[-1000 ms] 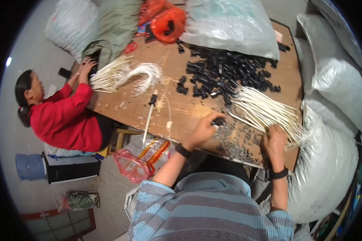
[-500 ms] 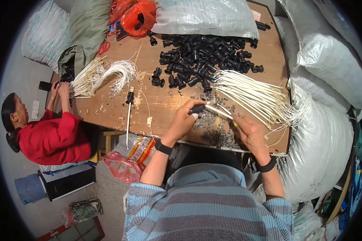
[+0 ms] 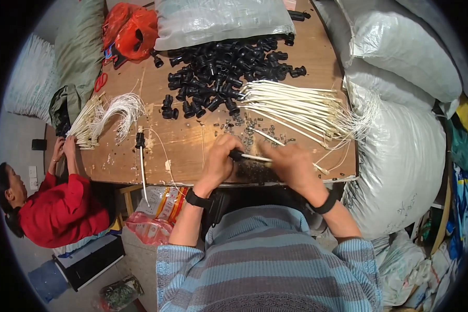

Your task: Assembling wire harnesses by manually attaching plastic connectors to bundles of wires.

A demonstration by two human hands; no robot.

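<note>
My left hand (image 3: 221, 156) grips a small black plastic fitting (image 3: 236, 154) near the table's front edge. My right hand (image 3: 291, 165) holds a white cable (image 3: 255, 157) whose end meets that fitting. Both hands hover over a scatter of small dark bits (image 3: 249, 132) on the wooden table (image 3: 187, 140). A bundle of white cables (image 3: 296, 106) lies just beyond my right hand. A heap of black fittings (image 3: 221, 73) sits farther back.
A person in red (image 3: 57, 208) at the table's left handles another bunch of white cables (image 3: 106, 114). One assembled cable (image 3: 141, 156) hangs over the front edge. Large grey sacks (image 3: 400, 119) crowd the right side; an orange bag (image 3: 130, 28) and red scissors (image 3: 101, 81) lie at the back left.
My hands have come together at the table's front edge, the white cable now meeting the black fitting. The view has shifted, so the table sits lower and more centred.
</note>
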